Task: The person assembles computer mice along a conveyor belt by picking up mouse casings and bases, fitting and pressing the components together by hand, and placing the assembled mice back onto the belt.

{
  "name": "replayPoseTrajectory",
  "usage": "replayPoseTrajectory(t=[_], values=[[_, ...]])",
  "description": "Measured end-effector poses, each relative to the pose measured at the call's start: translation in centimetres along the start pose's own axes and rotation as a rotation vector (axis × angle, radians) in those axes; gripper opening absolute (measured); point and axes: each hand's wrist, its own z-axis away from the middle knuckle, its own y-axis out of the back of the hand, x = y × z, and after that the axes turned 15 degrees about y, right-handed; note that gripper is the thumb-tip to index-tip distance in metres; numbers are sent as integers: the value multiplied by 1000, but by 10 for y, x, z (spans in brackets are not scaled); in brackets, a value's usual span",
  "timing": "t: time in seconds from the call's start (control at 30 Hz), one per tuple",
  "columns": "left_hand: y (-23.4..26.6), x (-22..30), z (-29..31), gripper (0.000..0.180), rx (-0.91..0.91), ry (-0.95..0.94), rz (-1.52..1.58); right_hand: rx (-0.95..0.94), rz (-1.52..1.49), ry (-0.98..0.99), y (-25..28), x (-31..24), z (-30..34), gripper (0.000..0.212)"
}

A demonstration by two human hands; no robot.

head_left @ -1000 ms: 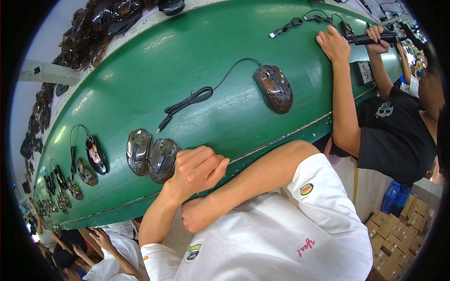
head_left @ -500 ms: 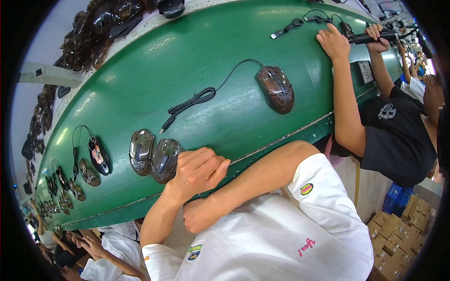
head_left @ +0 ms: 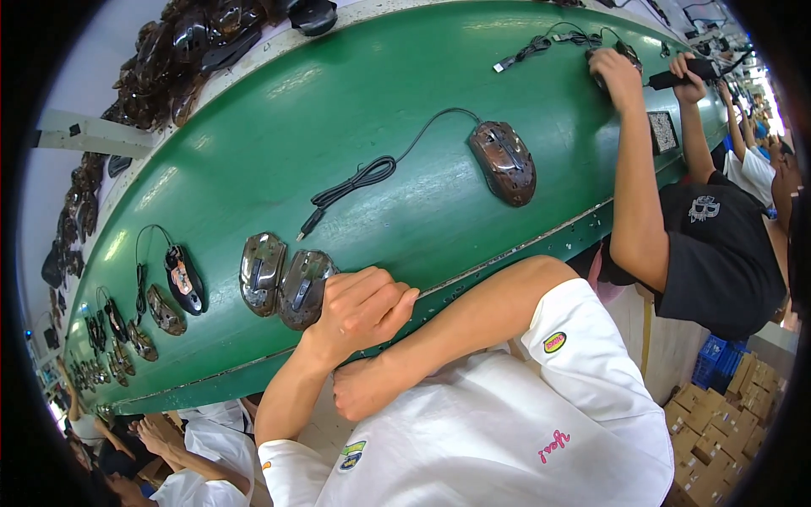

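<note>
My left hand (head_left: 361,311) is closed in a loose fist at the near edge of the green work surface (head_left: 363,93), thumb side to the right. Its knuckles are against or just beside a glossy dark computer mouse shell (head_left: 304,290); whether they touch I cannot tell. A second, similar mouse shell (head_left: 262,275) lies against that one's left side. Beneath my left wrist, my right hand (head_left: 365,390) is closed too, its forearm crossing in front of my white shirt. Nothing shows in either hand. Farther right lies a brown wired mouse (head_left: 504,165), its black cable (head_left: 363,175) bundled to the left.
At right, a co-worker in black holds a black powered screwdriver (head_left: 686,74) beside another mouse; a small tray (head_left: 663,133) lies nearby. More mice and an opened mouse (head_left: 183,279) line the left. Shells pile up (head_left: 190,51) beyond the far edge. Cartons (head_left: 718,435) stand lower right.
The co-worker's hand has shifted over the mouse at the far right, and the screwdriver has come away from it. My hands keep their pose; the view has moved slightly.
</note>
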Motion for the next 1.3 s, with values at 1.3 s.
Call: replayPoseTrajectory(t=[1.3], values=[[60, 18, 22, 77, -1, 575, -680, -112, -50, 17, 15, 1, -5, 11]])
